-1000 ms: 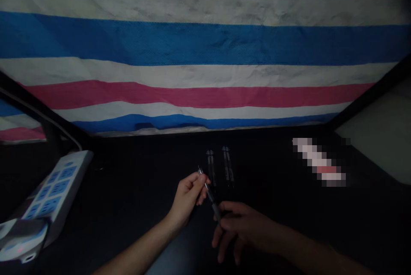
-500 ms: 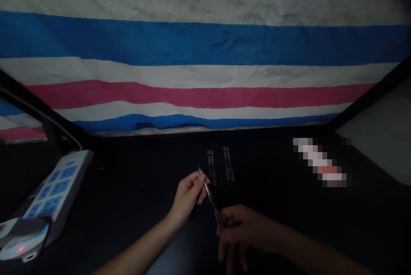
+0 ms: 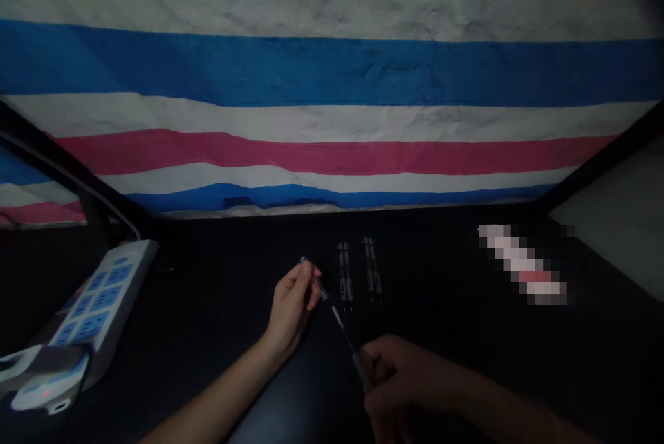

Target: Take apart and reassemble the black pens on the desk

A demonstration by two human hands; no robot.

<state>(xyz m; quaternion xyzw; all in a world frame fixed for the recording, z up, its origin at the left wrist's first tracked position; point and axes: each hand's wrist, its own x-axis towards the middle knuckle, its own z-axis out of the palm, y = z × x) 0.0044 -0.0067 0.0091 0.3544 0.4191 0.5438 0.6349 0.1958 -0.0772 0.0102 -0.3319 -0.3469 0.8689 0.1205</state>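
Observation:
My left hand [image 3: 291, 297], fingers pinched, grips the upper barrel of a pen [image 3: 322, 290] over the table's middle. From the barrel a thin refill [image 3: 346, 335] runs down to the right toward a dark tube-like pen section [image 3: 360, 366]. That section sits in the closed fingers of my right hand [image 3: 397, 375], nearer to me and in shadow. Whether the refill's lower end is inside the section is too dark to tell. Just beyond my hands lie two pairs of slim pens, a left pair [image 3: 344, 272] and a right pair [image 3: 372, 267], side by side.
A white power strip [image 3: 132, 257] with blue socket faces lies on the left, a plugged-in charger [image 3: 49, 382] at its near end. At the right is a pixelated pale object [image 3: 511, 257]. A striped sheet [image 3: 332, 70] hangs behind the black table [image 3: 218, 257].
My hands have moved apart: the left up and left with the barrel, the right slightly down and right with the dark section. More of the thin refill shows between them.

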